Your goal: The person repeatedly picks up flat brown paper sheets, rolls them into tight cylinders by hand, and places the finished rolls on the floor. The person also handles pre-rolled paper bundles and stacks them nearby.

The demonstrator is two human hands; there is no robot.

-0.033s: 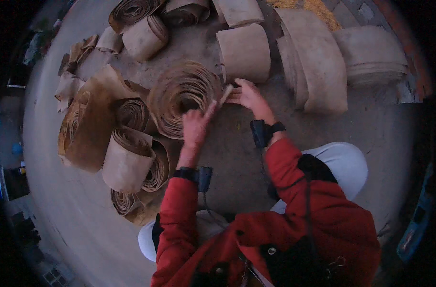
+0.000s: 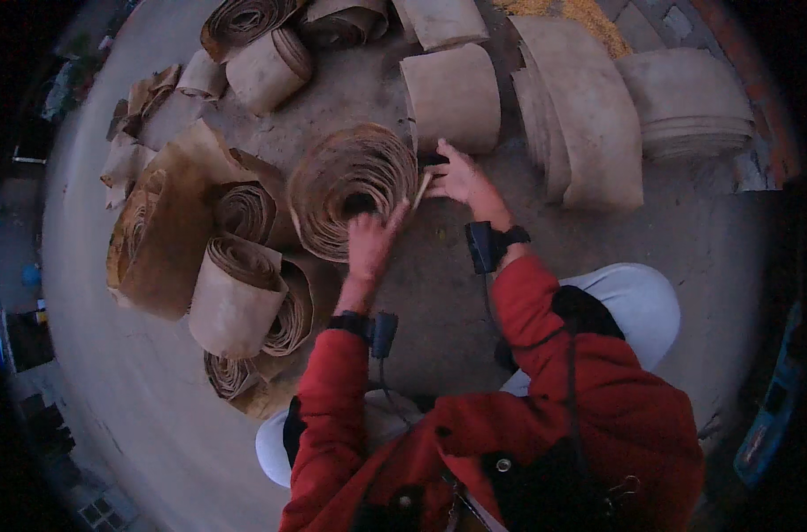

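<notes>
A large roll of thin brown wood veneer (image 2: 328, 186) stands on end in front of me, its many loose layers wound round a dark hollow core. My left hand (image 2: 372, 244) is at the near right side of this roll, fingers curled into the hollow and over the layers, gripping them. Against the roll's right side, a pale outer edge of sheet stands slightly off the coil. The fingertips of my right hand (image 2: 465, 182) touch that edge from outside; its fingers are stretched out and apart, the index finger raised.
Several smaller veneer rolls (image 2: 235, 310) lie to the left, and more rolls (image 2: 266, 71) at the far left. Beyond my right hand are a curved stack of sheets (image 2: 580, 106), a bent sheet bundle (image 2: 452, 97) and another stack (image 2: 687, 102). Yellow grains (image 2: 589, 19) lie behind on the concrete ground (image 2: 474, 328).
The roll has shifted slightly right and nearer to me. Its outer flap now sits closer to the coil. My left hand moved a little right, and my right hand's fingers have spread.
</notes>
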